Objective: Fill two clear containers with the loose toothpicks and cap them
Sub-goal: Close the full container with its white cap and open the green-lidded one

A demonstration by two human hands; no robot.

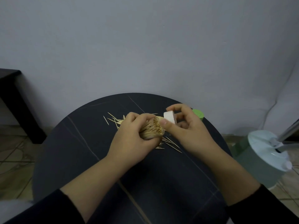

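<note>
My left hand [132, 138] grips a thick bundle of toothpicks [152, 128] that lies on its side, tips pointing right; I cannot tell whether a clear container surrounds them. My right hand [186, 126] pinches a white cap [169, 118] between thumb and fingers, right at the open end of the bundle. Loose toothpicks [113, 121] lie scattered on the dark round table [90, 159] behind and below my hands. A green-capped container [198, 114] stands behind my right hand, mostly hidden.
A pale green and blue fan base [267, 154] sits on the floor to the right of the table. A dark piece of furniture [14, 101] stands at the left. A grey wall rises just behind the table.
</note>
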